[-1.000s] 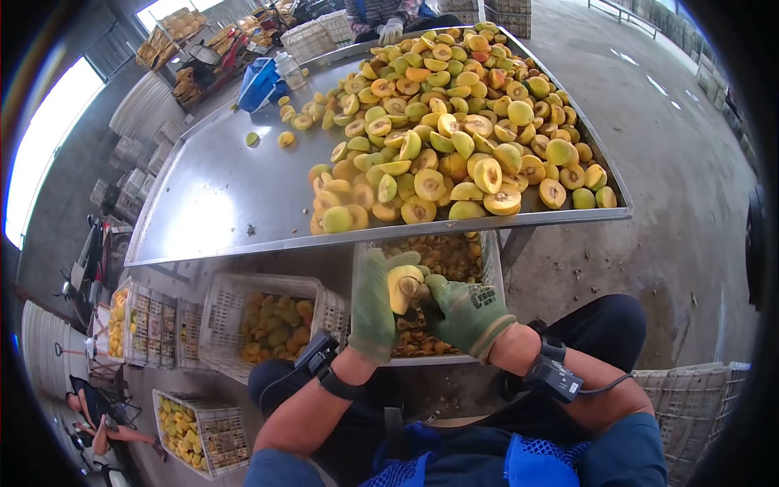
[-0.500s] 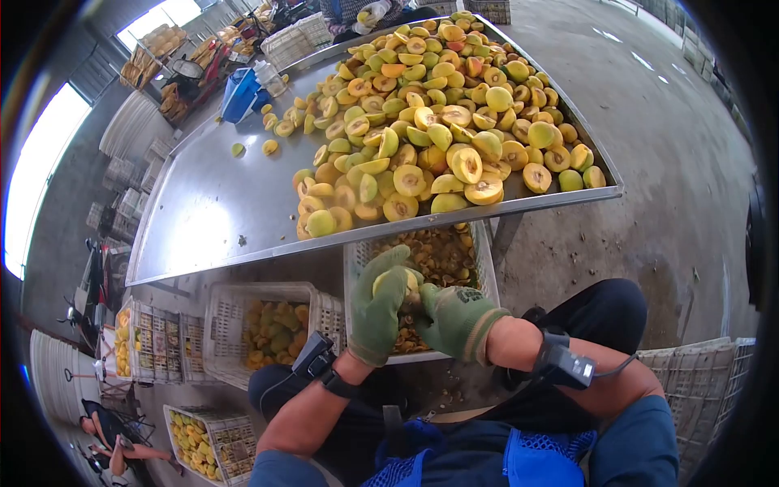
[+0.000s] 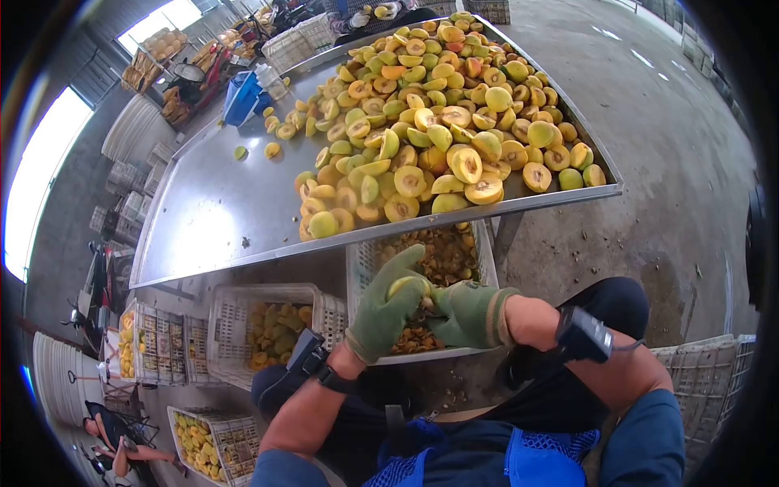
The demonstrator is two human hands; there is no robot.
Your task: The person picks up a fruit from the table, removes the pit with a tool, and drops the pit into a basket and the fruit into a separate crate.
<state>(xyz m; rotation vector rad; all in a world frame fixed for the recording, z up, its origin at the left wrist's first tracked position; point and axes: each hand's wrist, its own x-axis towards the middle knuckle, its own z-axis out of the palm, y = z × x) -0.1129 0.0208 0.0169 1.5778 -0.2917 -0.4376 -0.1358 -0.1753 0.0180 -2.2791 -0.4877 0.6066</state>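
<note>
My left hand [image 3: 388, 312], in a green knit glove, is closed around a yellow-green peach half [image 3: 398, 287], which shows only in part between the fingers. Close against it is my right hand [image 3: 469, 315], gloved alike, its fingers curled together at the fruit. Whatever the right fingers grip is hidden. Both hands are over a white plastic crate [image 3: 355, 272] that holds brown and orange fruit scraps [image 3: 446, 253]. Just beyond, a metal table [image 3: 191, 223] carries a large heap of halved peaches [image 3: 422, 122], many with brown centres facing up.
Left of the scrap crate stands another crate [image 3: 221, 325] with peach halves inside. More fruit crates [image 3: 235, 446] sit at the lower left. A blue container [image 3: 243, 97] and a clear bottle [image 3: 271, 81] stand on the table's far left. Across it a co-worker's gloved hands [image 3: 385, 11] hold fruit.
My right hand has shifted slightly right and its wrist has turned, while staying close to the left. The peach half remains in my left hand. The co-worker's hands have moved apart.
</note>
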